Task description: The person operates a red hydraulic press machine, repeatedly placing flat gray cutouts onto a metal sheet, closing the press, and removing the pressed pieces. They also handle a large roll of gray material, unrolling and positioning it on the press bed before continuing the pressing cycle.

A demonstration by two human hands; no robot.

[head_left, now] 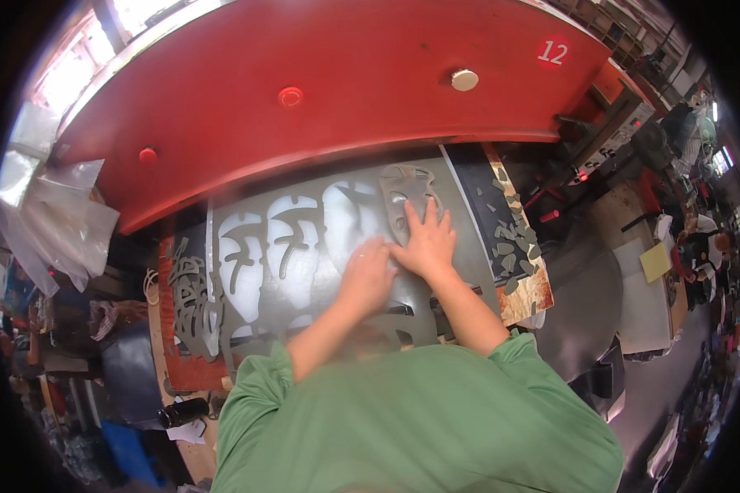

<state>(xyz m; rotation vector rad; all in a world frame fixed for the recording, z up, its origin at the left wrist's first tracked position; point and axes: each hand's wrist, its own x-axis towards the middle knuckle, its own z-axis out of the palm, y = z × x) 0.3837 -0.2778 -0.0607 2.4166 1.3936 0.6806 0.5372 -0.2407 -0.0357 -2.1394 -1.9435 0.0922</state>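
Clear plastic bags (57,197) hang at the far left, beside a red machine (362,57) that spans the far side of the bench (197,374). Its front carries 1 small red knob (147,155), then 1 red button (290,97) and, further right, 1 cream knob (464,80). A pile of grey scraps (191,287) lies on the left part of the bench, with a black cylinder (182,412) on its side nearer the person. Next comes a grey sheet (470,271) with a row of 3 pale shapes (293,246), long and rounded; the 2 on the left show dark curved slots.

The left hand (368,275) is low over the sheet by the third shape, its fingers bent and blurred; whether they grip anything I cannot tell. Just right of it, the right hand (426,246) is open, fingers spread over the near part of a brownish-grey shaped plate (407,182). That plate lies on the sheet, right of the 3 shapes, and has several openings. Beyond the sheet's right edge, more grey pieces (510,238) are scattered, and a yellow note (655,261) is at the far right.
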